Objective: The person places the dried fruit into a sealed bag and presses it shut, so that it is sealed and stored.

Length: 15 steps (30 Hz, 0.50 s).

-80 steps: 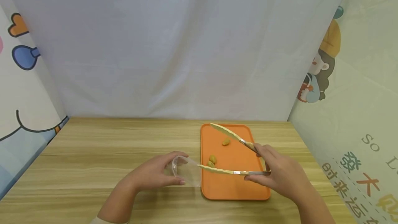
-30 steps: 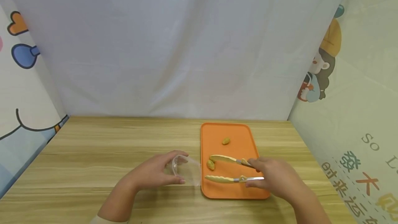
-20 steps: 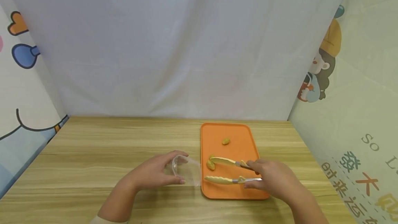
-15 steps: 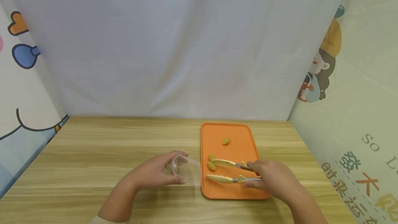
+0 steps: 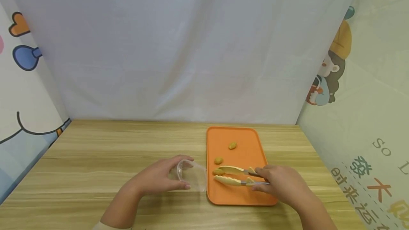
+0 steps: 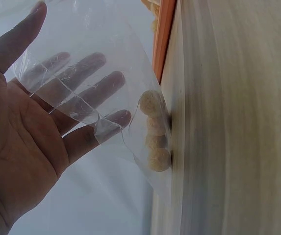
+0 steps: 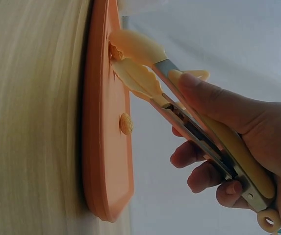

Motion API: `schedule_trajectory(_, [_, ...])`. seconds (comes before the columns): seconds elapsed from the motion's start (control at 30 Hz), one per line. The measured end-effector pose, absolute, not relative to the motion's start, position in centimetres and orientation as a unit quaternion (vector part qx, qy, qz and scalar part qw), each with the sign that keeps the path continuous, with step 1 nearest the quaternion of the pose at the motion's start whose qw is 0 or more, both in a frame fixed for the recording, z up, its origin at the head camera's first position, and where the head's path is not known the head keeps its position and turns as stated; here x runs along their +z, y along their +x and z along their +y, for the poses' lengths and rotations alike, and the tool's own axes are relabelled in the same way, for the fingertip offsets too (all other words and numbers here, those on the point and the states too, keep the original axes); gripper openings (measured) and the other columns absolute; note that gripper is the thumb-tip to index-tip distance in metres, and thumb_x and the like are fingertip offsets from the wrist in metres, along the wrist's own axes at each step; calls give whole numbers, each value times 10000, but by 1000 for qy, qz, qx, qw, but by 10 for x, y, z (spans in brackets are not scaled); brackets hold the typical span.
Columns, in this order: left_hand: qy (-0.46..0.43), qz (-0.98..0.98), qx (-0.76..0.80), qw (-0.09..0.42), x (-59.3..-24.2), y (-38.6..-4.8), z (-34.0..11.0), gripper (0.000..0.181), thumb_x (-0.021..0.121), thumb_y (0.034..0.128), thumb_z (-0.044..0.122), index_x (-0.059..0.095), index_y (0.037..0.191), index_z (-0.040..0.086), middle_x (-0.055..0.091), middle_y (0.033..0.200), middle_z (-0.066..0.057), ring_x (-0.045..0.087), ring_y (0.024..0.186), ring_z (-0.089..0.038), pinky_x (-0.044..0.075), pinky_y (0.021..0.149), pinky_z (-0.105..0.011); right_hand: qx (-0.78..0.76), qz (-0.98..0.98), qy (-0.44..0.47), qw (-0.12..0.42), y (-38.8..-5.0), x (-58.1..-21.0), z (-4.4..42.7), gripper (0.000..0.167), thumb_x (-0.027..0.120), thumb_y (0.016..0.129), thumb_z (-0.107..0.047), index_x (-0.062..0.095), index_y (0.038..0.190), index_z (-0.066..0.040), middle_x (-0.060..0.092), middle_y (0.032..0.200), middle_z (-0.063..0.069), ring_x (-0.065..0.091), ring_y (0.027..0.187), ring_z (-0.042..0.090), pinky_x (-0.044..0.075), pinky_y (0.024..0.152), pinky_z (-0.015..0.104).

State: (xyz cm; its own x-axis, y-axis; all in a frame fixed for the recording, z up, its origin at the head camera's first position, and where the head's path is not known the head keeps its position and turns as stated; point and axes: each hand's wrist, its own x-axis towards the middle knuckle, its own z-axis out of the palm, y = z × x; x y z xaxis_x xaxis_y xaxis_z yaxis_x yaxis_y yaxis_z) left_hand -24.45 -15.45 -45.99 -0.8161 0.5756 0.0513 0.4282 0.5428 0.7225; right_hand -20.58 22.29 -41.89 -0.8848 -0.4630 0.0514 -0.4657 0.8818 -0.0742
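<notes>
My left hand (image 5: pixel 156 176) holds a clear plastic bag (image 5: pixel 197 178) upright at its mouth, thumb and fingers spread around it. Several round tan walnuts (image 6: pixel 159 159) lie at the bag's bottom in the left wrist view. My right hand (image 5: pixel 284 185) grips the handles of tongs (image 5: pixel 234 181) with cream-yellow scalloped heads. Those heads straddle the nearest walnut (image 5: pixel 217 171) on the orange tray (image 5: pixel 243 196); whether both touch it I cannot tell. Two other walnuts lie farther back on the tray, a middle walnut (image 5: pixel 218 160) and a far walnut (image 5: pixel 232 145).
The tray's left rim is right beside the bag. Wood-grain table (image 5: pixel 127 141) extends left of both and a strip runs along the right. A pale curtain (image 5: pixel 179 63) hangs behind, with printed cloths (image 5: pixel 367 116) at the sides.
The tongs have come down from above the tray and their heads have drawn together around the nearest walnut. That walnut has shifted slightly away from the middle one. The left hand and bag stay put.
</notes>
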Motion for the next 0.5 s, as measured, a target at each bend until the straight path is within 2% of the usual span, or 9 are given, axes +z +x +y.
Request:
schedule_trajectory(0.23, [287, 875, 378, 93, -462, -244, -155, 693, 670, 769, 705, 468, 1378, 443, 611, 1292, 153, 541, 1260, -195, 423, 1032, -534, 38, -970, 237, 17, -207, -420, 223, 252, 704, 829, -498, 667, 934, -271, 571, 742, -199, 399, 560, -29, 361, 494, 196])
schedule_trajectory(0.5, [290, 871, 384, 98, -462, -245, -156, 681, 672, 777, 692, 457, 1379, 455, 615, 1294, 155, 546, 1260, -183, 425, 1034, -527, 12, -968, 245, 58, -207, -420, 224, 348, 709, 821, -506, 711, 1011, -214, 575, 724, -190, 418, 564, -44, 386, 496, 202])
